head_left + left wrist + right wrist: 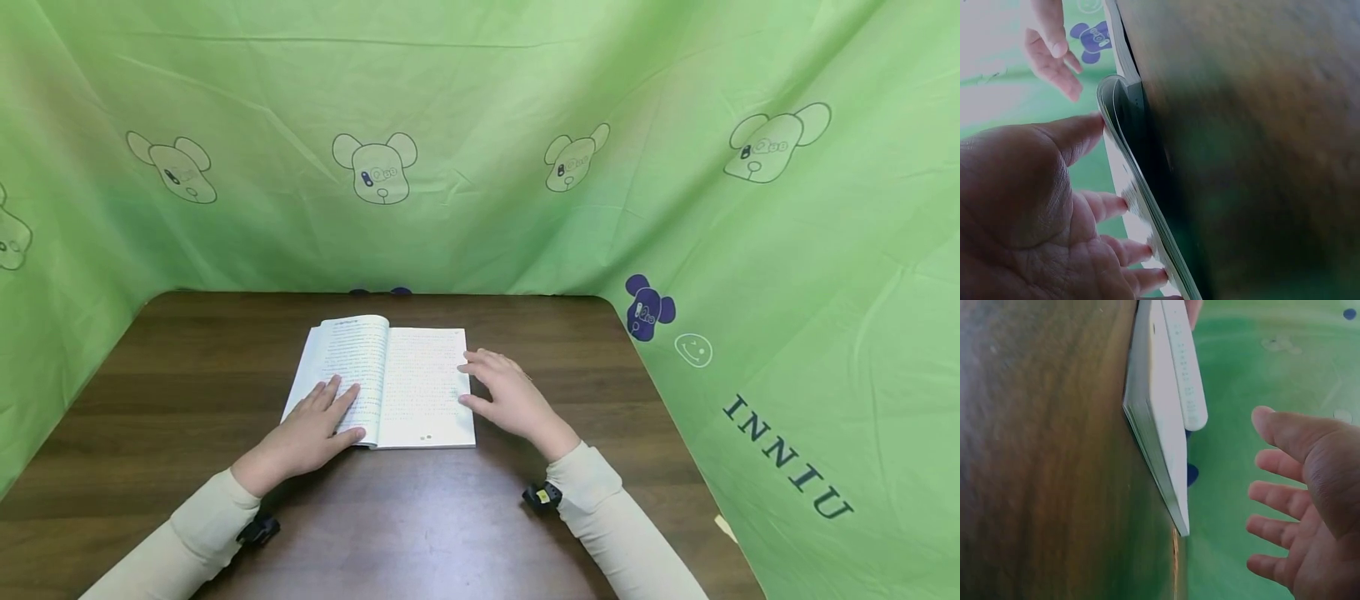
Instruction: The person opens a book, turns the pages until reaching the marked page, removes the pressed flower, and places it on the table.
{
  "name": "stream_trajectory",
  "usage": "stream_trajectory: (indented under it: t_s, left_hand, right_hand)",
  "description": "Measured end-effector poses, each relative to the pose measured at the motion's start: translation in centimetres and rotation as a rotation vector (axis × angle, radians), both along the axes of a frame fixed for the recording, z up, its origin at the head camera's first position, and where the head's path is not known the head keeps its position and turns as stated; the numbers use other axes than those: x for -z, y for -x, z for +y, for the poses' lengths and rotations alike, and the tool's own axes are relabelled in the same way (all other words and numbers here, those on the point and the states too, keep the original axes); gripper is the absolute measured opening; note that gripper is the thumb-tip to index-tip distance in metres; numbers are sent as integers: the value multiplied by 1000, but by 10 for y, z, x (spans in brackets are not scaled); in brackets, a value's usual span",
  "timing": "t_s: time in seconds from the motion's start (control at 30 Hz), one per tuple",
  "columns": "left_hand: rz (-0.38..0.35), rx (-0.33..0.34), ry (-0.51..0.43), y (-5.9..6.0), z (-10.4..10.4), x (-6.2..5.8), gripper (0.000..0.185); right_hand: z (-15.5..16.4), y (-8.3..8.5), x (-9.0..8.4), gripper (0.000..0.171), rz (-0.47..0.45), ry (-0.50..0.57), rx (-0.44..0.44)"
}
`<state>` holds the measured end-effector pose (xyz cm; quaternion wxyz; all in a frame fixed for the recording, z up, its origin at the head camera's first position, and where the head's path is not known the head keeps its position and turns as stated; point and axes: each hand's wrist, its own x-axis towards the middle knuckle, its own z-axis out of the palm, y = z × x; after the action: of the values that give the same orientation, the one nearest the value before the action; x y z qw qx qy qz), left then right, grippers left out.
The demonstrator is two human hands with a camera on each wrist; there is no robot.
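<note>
Left hand flattens open book, spine running away.

From my station I see a dark brown wood-grain counter with rounded far corners. A green cloth hangs behind it and along both sides, printed with pale outlined bear heads. On the right-hand drape sit a purple bear, a small smiley face and dark lettering reading INNIU.
</note>
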<state>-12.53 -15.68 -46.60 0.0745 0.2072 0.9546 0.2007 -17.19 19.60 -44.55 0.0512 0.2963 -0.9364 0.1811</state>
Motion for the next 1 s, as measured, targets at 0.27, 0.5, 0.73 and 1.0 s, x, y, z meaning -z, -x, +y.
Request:
stream_trajectory:
  t_s: [0.27, 0.5, 0.73, 1.0]
  left_hand:
    - [19, 66, -29, -1, -8, -2, 91]
    - [10, 98, 4, -1, -13, -6, 91]
    - [59, 119, 21, -1, -16, -7, 85]
    - [83, 106, 16, -3, -17, -6, 80]
  right_hand:
    - [-7, -8, 6, 53, -39, -64, -69]
    - [-10, -10, 12, 55, -72, -118, -113]
    - [-11, -12, 14, 54, -129, -149, -131]
    - [-10, -14, 16, 52, -159, -182, -140]
